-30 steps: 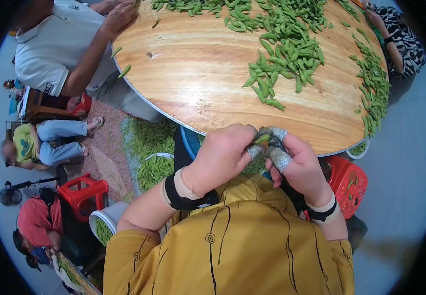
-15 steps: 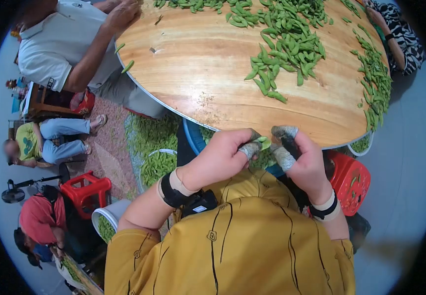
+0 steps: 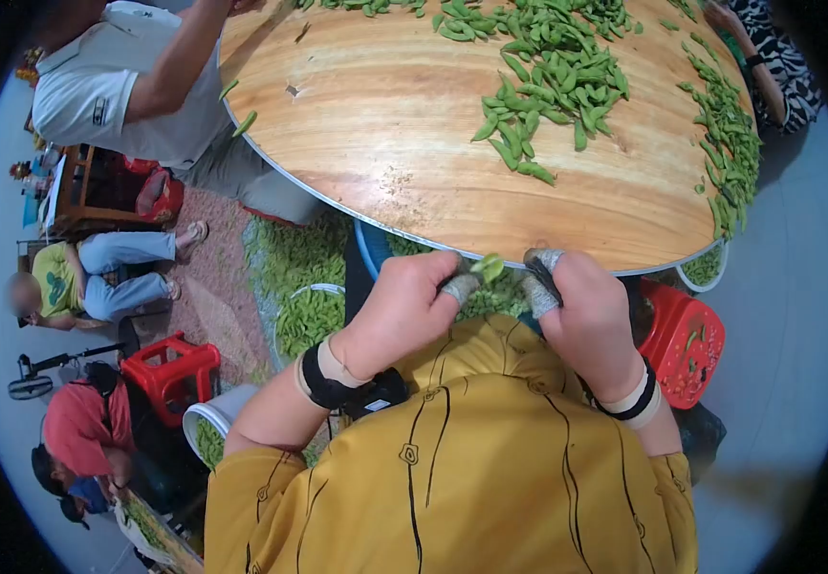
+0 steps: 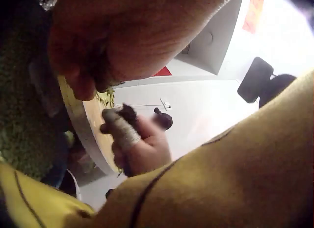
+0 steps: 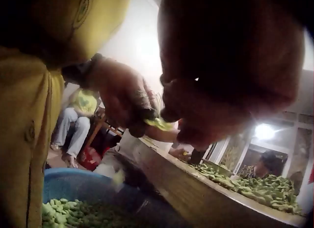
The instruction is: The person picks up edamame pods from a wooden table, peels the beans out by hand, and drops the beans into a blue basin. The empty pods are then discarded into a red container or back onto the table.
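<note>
The left hand [image 3: 400, 316] pinches a split-looking green pod [image 3: 489, 265] between its wrapped thumb and forefinger, just off the near edge of the wooden table [image 3: 366, 172]. A short gap away, the right hand [image 3: 591, 320] has curled fingers, its wrapped thumb and forefinger close together; nothing shows in them. In the right wrist view the pod [image 5: 159, 123] sticks out from the left hand [image 5: 120, 93]. Below lies a blue basin [image 5: 73, 176] with green beans [image 5: 61, 211], a blurred pale green thing [image 5: 117, 177] above them.
Pods [image 3: 567, 81] lie heaped on the table, with more along its right edge [image 3: 731, 153]. A red stool [image 3: 682, 344] stands at right, a white bucket [image 3: 223, 411] at left. A person in white [image 3: 127, 86] sits at the table's left.
The hands were together at a pod; they have moved apart, the pod staying in the left. The view has shifted slightly, and the arm of the person in white has moved up.
</note>
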A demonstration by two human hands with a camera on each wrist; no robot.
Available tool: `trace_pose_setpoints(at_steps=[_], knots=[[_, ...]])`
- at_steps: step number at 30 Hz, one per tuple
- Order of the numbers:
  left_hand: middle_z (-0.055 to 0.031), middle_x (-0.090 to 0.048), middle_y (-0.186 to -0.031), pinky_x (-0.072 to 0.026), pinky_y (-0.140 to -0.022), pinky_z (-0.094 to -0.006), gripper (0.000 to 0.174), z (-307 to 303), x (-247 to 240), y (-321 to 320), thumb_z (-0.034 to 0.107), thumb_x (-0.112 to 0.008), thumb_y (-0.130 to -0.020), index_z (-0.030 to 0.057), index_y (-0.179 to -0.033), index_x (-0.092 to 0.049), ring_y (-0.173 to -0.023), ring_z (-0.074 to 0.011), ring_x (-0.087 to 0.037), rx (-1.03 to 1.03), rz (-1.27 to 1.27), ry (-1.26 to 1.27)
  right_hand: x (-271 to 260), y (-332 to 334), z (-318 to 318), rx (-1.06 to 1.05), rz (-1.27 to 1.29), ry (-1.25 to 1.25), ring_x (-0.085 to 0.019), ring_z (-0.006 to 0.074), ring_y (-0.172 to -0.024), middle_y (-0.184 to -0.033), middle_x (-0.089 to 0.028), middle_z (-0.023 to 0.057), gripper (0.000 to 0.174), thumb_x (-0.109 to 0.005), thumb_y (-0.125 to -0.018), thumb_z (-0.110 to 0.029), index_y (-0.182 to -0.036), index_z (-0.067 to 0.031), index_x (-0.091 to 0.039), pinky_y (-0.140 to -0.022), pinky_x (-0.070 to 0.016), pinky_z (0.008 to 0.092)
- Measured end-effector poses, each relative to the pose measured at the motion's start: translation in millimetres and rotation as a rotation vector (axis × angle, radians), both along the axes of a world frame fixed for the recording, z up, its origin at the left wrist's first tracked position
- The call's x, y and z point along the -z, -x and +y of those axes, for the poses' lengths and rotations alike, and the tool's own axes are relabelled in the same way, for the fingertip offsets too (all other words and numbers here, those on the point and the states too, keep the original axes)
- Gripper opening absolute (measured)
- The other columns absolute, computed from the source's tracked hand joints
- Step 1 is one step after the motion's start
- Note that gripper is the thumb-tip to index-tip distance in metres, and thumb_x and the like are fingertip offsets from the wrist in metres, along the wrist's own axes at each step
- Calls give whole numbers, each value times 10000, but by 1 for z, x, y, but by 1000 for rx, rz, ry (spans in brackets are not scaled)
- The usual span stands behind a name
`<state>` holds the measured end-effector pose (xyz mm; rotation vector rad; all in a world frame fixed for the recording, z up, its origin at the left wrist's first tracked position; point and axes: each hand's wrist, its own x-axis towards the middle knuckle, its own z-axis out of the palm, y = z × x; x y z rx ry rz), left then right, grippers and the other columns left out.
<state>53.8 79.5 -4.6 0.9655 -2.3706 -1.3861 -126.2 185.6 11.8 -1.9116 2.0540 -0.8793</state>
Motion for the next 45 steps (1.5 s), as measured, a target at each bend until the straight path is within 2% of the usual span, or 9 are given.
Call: trace_pose_setpoints(at_steps=[5,9,11,13,15,22,30,36,45], knots=[[-185,-488,-617,-429,-519,-360,58,3,-10,11,43,-580,-761,-4,-770,-547,-560,-367,-491,219,254,136,-8,2,-1,-78,-574,-217,-553,222,-574,-639,-552,93,129,-647,-774,-81,-870,-10,-598,-518,-440,336],[-76,-568,-641,-433,-514,-257,90,0,-27,7,99,-601,-855,11,-844,-592,-523,-132,-533,312,142,-359,-7,12,1,-39,-1213,-643,-519,71,-570,-638,-545,23,161,-656,-833,-134,-920,-5,-612,-504,-430,292],[-20,-572,-639,-428,-522,-213,100,-5,-25,1,124,-601,-886,25,-872,-612,-557,-39,-519,173,203,-877,-6,7,-2,-50,-1162,-627,-542,114,-570,-656,-564,51,166,-652,-828,-135,-922,-4,-611,-520,-441,304],[-99,-557,-611,-440,-523,-263,143,-15,-17,-18,151,-619,-851,13,-826,-592,-534,-137,-545,281,93,-405,-1,7,-6,-63,-1108,-612,-565,158,-571,-674,-583,78,171,-649,-822,-135,-923,-3,-610,-536,-452,316],[-191,-570,-663,-471,-553,-388,194,-26,0,-50,180,-641,-772,-2,-785,-573,-589,-332,-594,359,-123,170,8,13,-9,-347,-354,-281,-593,285,-628,-738,-611,148,184,-652,-801,-139,-932,-14,-614,-586,-471,353],[-188,-610,-733,-492,-630,-442,192,-26,16,-113,180,-674,-704,23,-798,-618,-725,-365,-612,203,-828,355,5,54,-70,107,187,-13,-597,380,-716,-759,-612,192,203,-666,-750,-126,-897,-9,-588,-637,-487,405],[-147,-605,-771,-477,-592,-331,168,-32,-7,-14,106,-550,-870,1,-997,-581,-634,-268,-592,191,203,99,-6,41,-68,269,-219,-162,-613,237,-640,-711,-622,130,176,-667,-740,-107,-863,-2,-598,-618,-486,326],[-53,-626,-841,-489,-604,-235,208,-28,5,50,52,-436,-921,-30,-1040,-586,-684,-96,-597,41,429,-699,0,6,-38,278,-660,-168,-573,118,-693,-776,-625,52,215,-665,-761,-73,-946,-5,-580,-645,-484,271],[-41,-631,-874,-477,-617,-216,176,-27,5,41,80,-464,-933,15,-1029,-596,-679,-82,-586,-50,349,-816,-8,7,-27,140,-830,-189,-592,135,-789,-863,-634,94,270,-517,-839,-18,-1105,25,-543,-733,-481,271]])
